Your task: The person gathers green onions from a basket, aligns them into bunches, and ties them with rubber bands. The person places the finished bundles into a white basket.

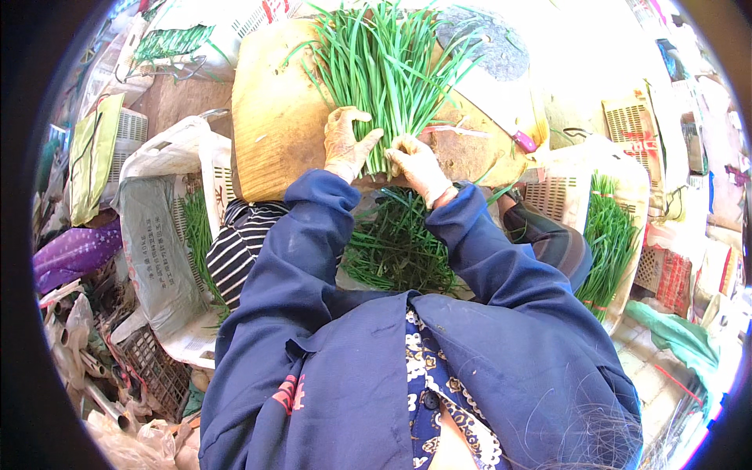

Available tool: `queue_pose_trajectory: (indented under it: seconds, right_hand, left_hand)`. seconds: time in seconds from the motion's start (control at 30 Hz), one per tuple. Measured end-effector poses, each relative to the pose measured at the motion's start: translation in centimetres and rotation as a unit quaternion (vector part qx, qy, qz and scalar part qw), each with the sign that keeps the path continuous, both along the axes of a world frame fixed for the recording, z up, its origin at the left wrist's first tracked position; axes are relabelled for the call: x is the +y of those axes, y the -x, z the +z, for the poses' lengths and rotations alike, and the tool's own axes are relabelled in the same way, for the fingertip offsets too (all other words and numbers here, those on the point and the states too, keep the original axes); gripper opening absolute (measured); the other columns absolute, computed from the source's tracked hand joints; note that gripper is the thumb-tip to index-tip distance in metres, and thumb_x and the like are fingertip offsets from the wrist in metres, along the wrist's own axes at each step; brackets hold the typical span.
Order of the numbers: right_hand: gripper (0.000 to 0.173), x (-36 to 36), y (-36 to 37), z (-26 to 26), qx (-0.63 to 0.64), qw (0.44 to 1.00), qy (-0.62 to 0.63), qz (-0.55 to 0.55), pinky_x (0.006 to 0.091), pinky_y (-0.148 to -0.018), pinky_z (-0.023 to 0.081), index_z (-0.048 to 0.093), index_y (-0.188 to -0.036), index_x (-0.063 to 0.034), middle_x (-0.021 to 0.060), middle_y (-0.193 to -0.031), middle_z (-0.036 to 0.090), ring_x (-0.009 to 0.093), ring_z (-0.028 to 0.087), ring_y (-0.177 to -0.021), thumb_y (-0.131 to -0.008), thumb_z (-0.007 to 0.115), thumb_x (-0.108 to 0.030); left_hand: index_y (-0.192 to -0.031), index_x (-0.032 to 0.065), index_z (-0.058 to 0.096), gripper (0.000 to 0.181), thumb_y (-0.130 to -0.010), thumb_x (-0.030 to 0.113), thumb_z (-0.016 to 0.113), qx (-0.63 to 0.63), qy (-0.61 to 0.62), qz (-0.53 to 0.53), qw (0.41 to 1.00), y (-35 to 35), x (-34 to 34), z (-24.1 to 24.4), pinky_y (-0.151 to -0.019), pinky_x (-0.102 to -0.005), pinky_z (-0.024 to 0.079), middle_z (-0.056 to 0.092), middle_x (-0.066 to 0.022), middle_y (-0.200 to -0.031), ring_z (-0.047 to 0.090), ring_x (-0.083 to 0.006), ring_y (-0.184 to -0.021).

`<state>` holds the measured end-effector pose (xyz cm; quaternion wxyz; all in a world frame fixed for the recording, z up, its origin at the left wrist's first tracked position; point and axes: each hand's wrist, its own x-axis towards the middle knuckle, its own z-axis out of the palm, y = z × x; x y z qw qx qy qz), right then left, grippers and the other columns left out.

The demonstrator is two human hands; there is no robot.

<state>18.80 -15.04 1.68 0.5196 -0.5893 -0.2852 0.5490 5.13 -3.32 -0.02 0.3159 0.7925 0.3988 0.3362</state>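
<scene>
A thick bunch of green Chinese chives lies on a wooden board, its leaves fanned away from me and its pale stem ends towards me. My gloved left hand curls against the left side of the stems. At the right side of the stem ends, my gloved right hand has thumb and fingertips together on them. A knife with a broad blade and a pink handle rests on the board's right part. Near it lies a reddish strip. Behind the knife is a round grey disc.
White plastic crates stand at both sides: the left one holds chives under a grey sack, the right one holds banded chive bundles. Loose greens lie between my knees. Pipes and plastic bags clutter the lower left.
</scene>
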Motion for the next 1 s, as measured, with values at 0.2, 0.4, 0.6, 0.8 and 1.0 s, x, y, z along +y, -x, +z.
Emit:
queue_pose_trajectory:
  seconds: [0.2,0.4,0.6,0.8,1.0]
  right_hand:
    - [0.007,-1.8,-0.8,0.9,0.108,0.990,-0.060,0.071,0.0246,-0.066,0.045,0.060,-0.087,-0.0060,-0.0006,-0.084,0.058,0.010,0.053,-0.073,-0.088,0.066,-0.005]
    - [0.010,-3.5,-1.0,2.1,-0.186,0.938,-0.208,0.206,0.0356,-0.076,0.045,0.059,-0.080,-0.0052,0.0072,-0.082,0.052,0.024,0.053,-0.083,-0.081,0.068,-0.010]
    - [0.015,-11.0,1.4,0.7,-0.332,0.855,-0.163,0.365,0.0441,-0.076,0.049,0.058,-0.084,-0.0049,0.0145,-0.089,0.056,0.036,0.058,-0.089,-0.079,0.069,-0.015]
    - [0.011,-13.0,2.1,-0.9,-0.202,0.927,-0.023,0.317,0.0392,-0.076,0.050,0.057,-0.091,-0.0033,0.0137,-0.087,0.060,0.031,0.062,-0.085,-0.087,0.063,-0.011]
    - [0.008,-11.7,1.8,4.6,-0.001,0.971,-0.013,0.238,0.0311,-0.079,0.050,0.055,-0.092,-0.0028,0.0074,-0.090,0.064,0.017,0.063,-0.089,-0.093,0.061,-0.008]
  left_hand:
    - [-0.106,0.0173,0.057,0.045,-0.071,0.023,0.083,0.069,-0.017,0.022,0.997,-0.6,-0.8,0.5,-0.100,-0.0461,0.040,0.051,-0.0133,-0.124,0.047,-0.0360,-0.118]
    - [-0.106,0.0177,0.058,0.043,-0.071,0.019,0.082,0.073,-0.028,0.015,0.997,-0.2,-0.6,0.5,-0.101,-0.0460,0.039,0.051,-0.0126,-0.126,0.047,-0.0363,-0.119]
    - [-0.106,0.0178,0.059,0.042,-0.071,0.021,0.083,0.060,0.008,0.015,0.998,-0.3,-0.4,0.4,-0.103,-0.0453,0.038,0.052,-0.0122,-0.126,0.047,-0.0355,-0.120]
    - [-0.104,0.0157,0.064,0.029,-0.078,0.018,0.077,-0.023,-0.001,0.012,1.000,0.8,0.4,1.0,-0.097,-0.0430,0.041,0.057,-0.0138,-0.116,0.050,-0.0341,-0.114]
    - [-0.094,0.0076,0.066,0.015,-0.093,0.022,0.063,0.024,0.189,0.070,0.979,4.1,-1.9,5.1,-0.068,-0.0344,0.048,0.066,-0.0076,-0.077,0.063,-0.0220,-0.072]
